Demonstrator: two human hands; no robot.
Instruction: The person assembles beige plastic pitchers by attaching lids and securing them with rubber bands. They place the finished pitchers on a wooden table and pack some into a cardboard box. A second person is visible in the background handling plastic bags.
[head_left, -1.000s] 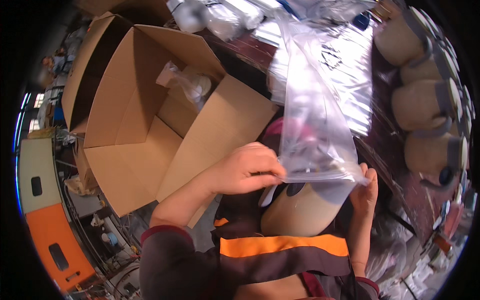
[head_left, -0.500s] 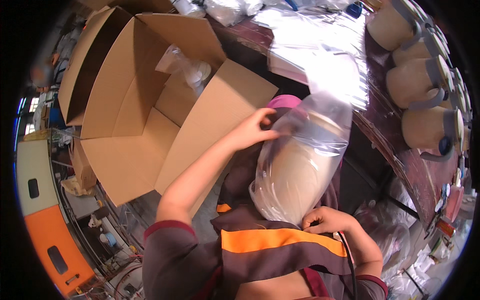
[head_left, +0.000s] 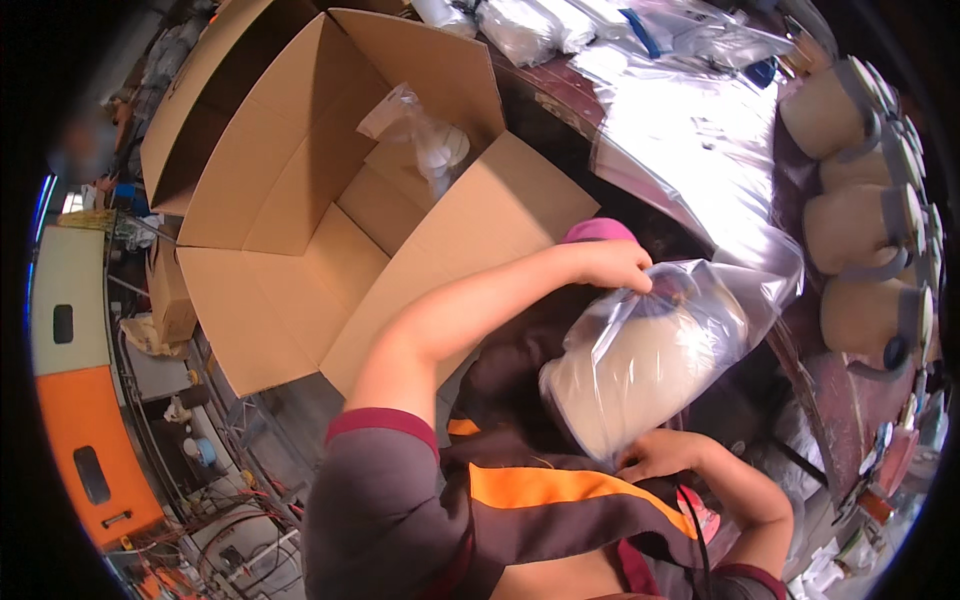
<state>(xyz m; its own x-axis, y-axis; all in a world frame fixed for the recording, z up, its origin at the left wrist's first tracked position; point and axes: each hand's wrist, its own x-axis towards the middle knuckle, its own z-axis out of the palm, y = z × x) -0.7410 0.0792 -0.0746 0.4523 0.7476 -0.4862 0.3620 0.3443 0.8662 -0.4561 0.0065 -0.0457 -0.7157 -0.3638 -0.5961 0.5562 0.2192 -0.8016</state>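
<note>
Clear plastic bag (head_left: 770, 278) meets right hand (head_left: 662, 455) at its near end; fingers curled, hold unclear. Cream pot (head_left: 630, 385) inside, tilted between the hands; best kept steadily supported. Left hand (head_left: 615, 264) pinches film farther up; gentle tension should spare tearing. Beyond: open carton (head_left: 460, 265), similar pots (head_left: 850, 228).

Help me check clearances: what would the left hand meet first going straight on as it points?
The left hand would likely first meet the clear plastic bag, which it seems to touch; depth is unclear.

table (head_left: 862, 398): dark red, right | floor (head_left: 302, 412): grey | bright patch (head_left: 72, 203): left edge
</note>
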